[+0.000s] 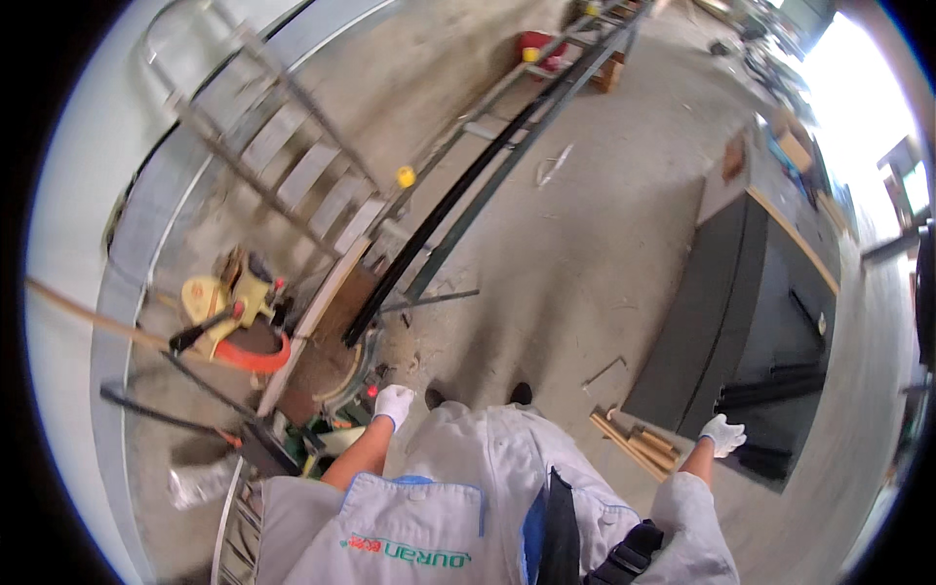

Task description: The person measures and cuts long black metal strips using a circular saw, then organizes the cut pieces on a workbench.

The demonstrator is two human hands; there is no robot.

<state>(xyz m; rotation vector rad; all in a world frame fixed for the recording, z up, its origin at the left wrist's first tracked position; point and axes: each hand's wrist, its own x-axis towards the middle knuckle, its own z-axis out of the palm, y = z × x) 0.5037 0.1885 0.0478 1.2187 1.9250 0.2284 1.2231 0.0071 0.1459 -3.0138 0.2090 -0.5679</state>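
My left hand (394, 405), in a white glove, hangs just right of the miter saw's base, its fingers curled together with nothing visible in them. The miter saw (234, 317) has a yellow body, a black handle and an orange-red guard. A long black profile (439, 214) runs from the saw's table away along a metal roller stand (487, 190). My right hand (723, 436), also gloved in white, is out to the right with fingers apart. It appears over the dark-topped bench (707, 312), close to several short black profiles (775, 390); contact cannot be made out.
A metal stepladder (283, 146) leans by the left wall. Several tan tubes or strips (639, 444) lie on the floor by the bench, near a thin bent rod (604, 372). A red container (541, 49) stands far off beside the roller stand. Cardboard boxes (792, 141) sit beyond the bench.
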